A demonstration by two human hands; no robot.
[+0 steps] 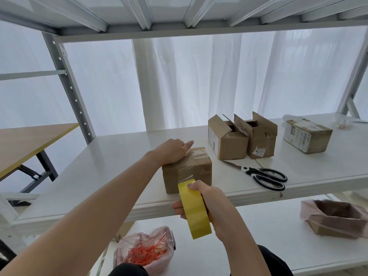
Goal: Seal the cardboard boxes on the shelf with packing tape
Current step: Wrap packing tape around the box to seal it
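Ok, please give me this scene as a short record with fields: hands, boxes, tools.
left hand: rests on top of the near box
right hand: grips the tape roll; a strip runs from it up the near box's front
unsealed: left open box and right open box, side by side, flaps up
closed: labelled box, far right
scissors: lying on the shelf, untouched

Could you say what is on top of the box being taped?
The left hand rests on the box beside a clear tape strip; the top under the hand is hidden.
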